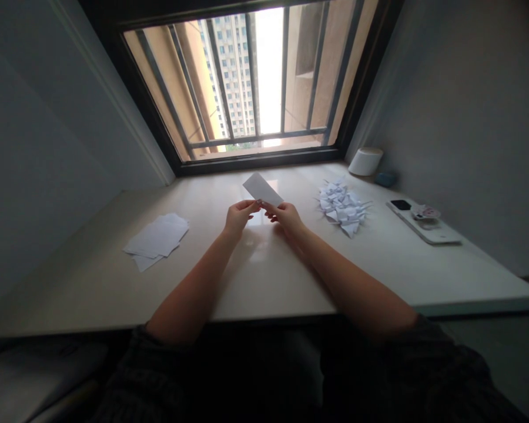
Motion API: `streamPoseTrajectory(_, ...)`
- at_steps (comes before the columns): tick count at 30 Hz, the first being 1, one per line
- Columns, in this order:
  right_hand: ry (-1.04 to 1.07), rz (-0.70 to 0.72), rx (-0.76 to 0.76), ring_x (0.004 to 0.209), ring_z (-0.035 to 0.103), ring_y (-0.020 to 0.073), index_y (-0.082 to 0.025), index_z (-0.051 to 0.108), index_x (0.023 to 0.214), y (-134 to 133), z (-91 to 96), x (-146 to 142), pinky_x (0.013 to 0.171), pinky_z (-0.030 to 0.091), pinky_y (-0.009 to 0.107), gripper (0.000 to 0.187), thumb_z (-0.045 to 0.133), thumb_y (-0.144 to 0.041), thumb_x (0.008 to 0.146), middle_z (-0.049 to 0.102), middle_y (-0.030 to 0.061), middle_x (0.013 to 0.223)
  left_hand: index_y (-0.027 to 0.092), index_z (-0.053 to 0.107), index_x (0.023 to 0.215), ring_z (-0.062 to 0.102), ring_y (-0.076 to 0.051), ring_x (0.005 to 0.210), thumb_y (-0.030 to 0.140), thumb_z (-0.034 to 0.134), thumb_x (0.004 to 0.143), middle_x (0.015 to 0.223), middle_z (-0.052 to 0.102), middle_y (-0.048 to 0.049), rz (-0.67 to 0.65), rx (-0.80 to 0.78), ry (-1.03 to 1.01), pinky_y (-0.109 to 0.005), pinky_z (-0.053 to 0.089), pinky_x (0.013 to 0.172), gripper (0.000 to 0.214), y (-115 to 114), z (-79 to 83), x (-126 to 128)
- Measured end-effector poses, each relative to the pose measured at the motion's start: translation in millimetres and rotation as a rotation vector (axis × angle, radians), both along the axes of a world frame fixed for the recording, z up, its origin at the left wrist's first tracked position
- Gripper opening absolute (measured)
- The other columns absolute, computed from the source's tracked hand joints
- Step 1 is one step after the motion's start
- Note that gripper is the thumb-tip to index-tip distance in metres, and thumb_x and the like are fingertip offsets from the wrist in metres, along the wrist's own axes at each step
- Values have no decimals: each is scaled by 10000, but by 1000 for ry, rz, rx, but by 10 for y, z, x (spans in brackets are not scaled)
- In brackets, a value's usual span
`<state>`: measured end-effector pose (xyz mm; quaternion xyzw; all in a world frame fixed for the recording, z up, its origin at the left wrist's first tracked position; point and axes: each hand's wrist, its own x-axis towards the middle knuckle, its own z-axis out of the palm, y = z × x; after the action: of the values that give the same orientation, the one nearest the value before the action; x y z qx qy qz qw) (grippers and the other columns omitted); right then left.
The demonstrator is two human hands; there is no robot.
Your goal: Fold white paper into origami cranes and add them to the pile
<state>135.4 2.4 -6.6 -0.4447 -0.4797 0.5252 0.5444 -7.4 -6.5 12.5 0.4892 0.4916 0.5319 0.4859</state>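
Observation:
A white rectangular sheet of paper [261, 187] is held up over the middle of the white ledge, tilted away from me. My left hand [240, 215] pinches its lower edge between thumb and finger. Right beside it, my right hand [285, 216] grips the same edge, and the fingertips of both hands nearly meet. To the left lies a loose stack of white paper sheets [157, 236]. On the right sits a heap of small folded white paper pieces [342, 205] with pointed ends.
A phone [441, 233] lies on the right with a small ring-like item on it. Behind it stand a white container [365, 161] and a small dark bluish object [385, 178] by the wall. A barred window [260, 160] closes off the back. The ledge's front edge [264, 320] is near me.

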Motion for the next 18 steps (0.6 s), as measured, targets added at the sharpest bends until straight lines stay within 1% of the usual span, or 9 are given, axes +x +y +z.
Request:
streamPoseTrajectory(5, -15, 26, 17, 525, 521, 111, -154, 651, 590, -30, 4, -31, 512, 397, 256, 412, 779, -544, 554, 643, 47, 584, 193, 708, 779, 628, -213, 908, 476, 802, 554, 834, 697, -68, 90, -52, -99, -294, 405, 744, 373, 42, 53, -50)
streamPoseTrajectory(9, -46, 71, 29, 520, 522, 115, -151, 660, 585, -64, 12, -60, 516, 393, 261, 392, 787, -521, 558, 649, 57, 579, 212, 692, 839, 611, -208, 1015, 439, 780, 570, 978, 695, -54, 239, -66, -211, -285, 405, 774, 363, 97, 114, -149)
streamPoseTrajectory(12, -77, 90, 34, 522, 527, 119, -155, 668, 601, -69, 12, -72, 514, 389, 259, 388, 780, -526, 575, 655, 57, 583, 218, 675, 868, 603, -206, 1052, 462, 755, 601, 1016, 686, -53, 255, -56, -223, -281, 407, 782, 371, 118, 120, -182)
streamPoseTrajectory(15, -90, 85, 45, 514, 525, 116, -159, 668, 594, -65, 6, -74, 517, 387, 257, 376, 773, -520, 587, 653, 50, 573, 212, 639, 823, 610, -204, 1023, 469, 705, 656, 969, 679, -53, 270, -20, -195, -278, 406, 772, 314, 128, 80, -160)
streamPoseTrajectory(18, -95, 86, 56, 513, 528, 117, -163, 673, 589, -71, -1, -79, 526, 391, 259, 357, 775, -504, 590, 654, 47, 566, 215, 569, 758, 624, -178, 926, 449, 667, 699, 881, 659, -22, 287, -16, -217, -270, 400, 744, 261, 139, 22, -125)
